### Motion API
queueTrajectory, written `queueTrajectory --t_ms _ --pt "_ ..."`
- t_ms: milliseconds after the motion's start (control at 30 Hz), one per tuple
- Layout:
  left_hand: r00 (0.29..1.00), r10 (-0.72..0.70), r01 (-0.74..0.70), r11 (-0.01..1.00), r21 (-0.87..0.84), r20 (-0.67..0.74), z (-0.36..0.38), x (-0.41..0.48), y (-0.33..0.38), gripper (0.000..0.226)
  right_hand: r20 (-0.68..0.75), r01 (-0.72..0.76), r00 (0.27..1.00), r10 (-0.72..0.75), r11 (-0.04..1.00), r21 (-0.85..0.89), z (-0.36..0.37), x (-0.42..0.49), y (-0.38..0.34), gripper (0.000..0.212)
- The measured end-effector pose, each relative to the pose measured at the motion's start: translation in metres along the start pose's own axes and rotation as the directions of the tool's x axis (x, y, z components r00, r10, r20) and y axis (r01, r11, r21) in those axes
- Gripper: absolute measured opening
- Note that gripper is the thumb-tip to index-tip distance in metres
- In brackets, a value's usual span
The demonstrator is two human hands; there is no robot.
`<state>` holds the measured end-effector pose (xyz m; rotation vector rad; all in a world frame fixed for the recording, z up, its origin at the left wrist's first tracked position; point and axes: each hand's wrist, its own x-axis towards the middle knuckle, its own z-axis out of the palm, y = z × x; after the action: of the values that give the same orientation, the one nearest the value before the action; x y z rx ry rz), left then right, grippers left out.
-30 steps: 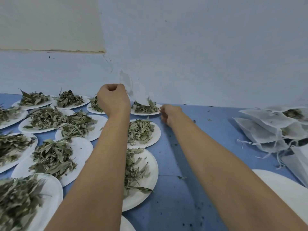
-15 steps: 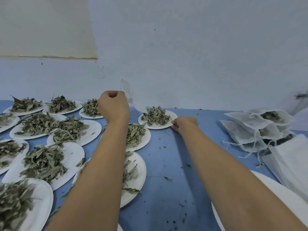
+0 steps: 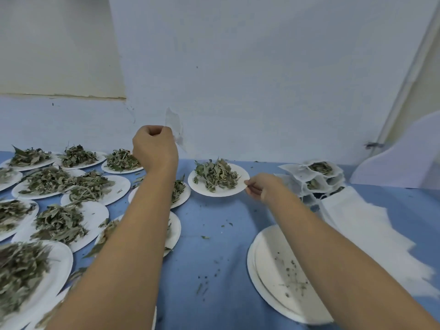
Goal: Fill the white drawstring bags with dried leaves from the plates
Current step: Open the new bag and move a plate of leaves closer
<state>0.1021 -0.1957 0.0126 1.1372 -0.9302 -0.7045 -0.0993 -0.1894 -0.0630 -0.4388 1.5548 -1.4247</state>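
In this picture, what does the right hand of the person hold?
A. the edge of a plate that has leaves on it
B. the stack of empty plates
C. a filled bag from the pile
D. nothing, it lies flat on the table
A: the right hand pinches the right rim of the plate of leaves; the empty plates lie nearer, untouched, and the left hand holds up a white bag.

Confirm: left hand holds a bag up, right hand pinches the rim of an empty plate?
Not empty. The head view shows the plate the right hand pinches heaped with dried leaves. The left hand does hold a bag up.
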Motion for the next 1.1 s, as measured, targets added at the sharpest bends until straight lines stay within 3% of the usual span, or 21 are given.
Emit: queueTrajectory --t_ms 167,433,767,967,1100 --pt "1.0 0.016 -0.016 1.0 -0.011 0.021 0.002 -0.046 0.014 0.016 0.032 0.005 0.999 -0.006 1.0 0.012 -0.068 -0.052 0.005 0.019" --pt "0.99 0.052 -0.048 0.998 -0.034 0.129 0.014 -0.12 0.013 0.011 -0.065 -0.027 0.998 0.024 0.999 -0.033 -0.165 -0.096 0.025 0.016" --pt "0.978 0.057 -0.054 0.998 -0.022 0.201 0.012 -0.171 -0.003 0.016 -0.151 0.125 0.976 -0.158 0.97 -0.209 -0.194 -0.114 0.034 0.012" --pt "0.976 0.036 -0.03 0.999 -0.032 0.214 0.008 -0.177 -0.013 0.02 -0.208 0.185 0.934 -0.29 0.891 -0.414 -0.19 -0.118 0.056 0.006" --pt "0.976 0.032 -0.025 0.999 -0.034 0.216 0.006 -0.18 -0.018 0.018 -0.209 0.276 0.876 -0.436 0.806 -0.524 -0.186 -0.121 0.061 0.022"
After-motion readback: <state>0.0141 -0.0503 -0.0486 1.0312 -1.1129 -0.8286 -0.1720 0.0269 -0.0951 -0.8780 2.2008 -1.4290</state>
